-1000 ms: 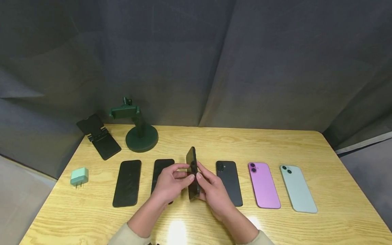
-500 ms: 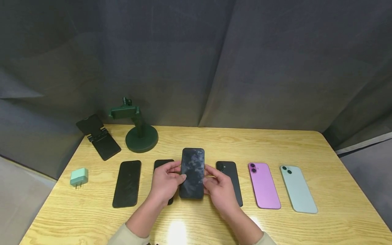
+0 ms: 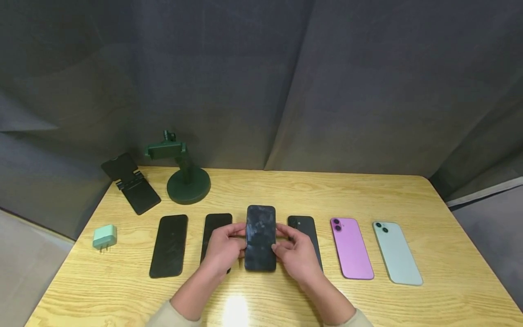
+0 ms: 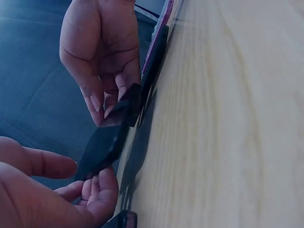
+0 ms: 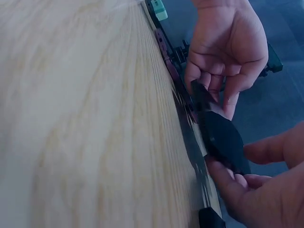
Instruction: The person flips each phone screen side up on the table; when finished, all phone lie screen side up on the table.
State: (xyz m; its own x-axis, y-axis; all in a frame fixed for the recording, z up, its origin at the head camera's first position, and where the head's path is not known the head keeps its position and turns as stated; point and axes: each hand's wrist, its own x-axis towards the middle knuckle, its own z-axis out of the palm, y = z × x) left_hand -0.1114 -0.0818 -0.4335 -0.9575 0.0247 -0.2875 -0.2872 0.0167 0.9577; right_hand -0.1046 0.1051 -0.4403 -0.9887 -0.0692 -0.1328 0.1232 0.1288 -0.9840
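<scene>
A black smartphone (image 3: pixel 260 238), dark glass side up, is held low over the middle of the table. My left hand (image 3: pixel 224 247) holds its left edge, fingertips under the edge and thumb beside it. On the opposite edge, my right hand (image 3: pixel 300 256) pinches it between thumb and fingers. In the left wrist view the phone (image 4: pixel 102 145) is raised off the wood, its shadow below. Partly behind my left hand lies another black phone (image 3: pixel 212 227). A dark phone with its cameras up (image 3: pixel 306 229) is partly covered by my right hand.
To the right lie a pink phone (image 3: pixel 352 247) and a pale green phone (image 3: pixel 398 254), backs up. Leftward are a black phone (image 3: pixel 169 245) and a mint charger plug (image 3: pixel 104 236). A green phone stand (image 3: pixel 189 186) and a black folding stand (image 3: pixel 140 195) occupy the back left.
The phone has turned from edge-on to dark glass side facing up, then shifted slightly nearer the front and right. Both hands moved with it. The other things stay put.
</scene>
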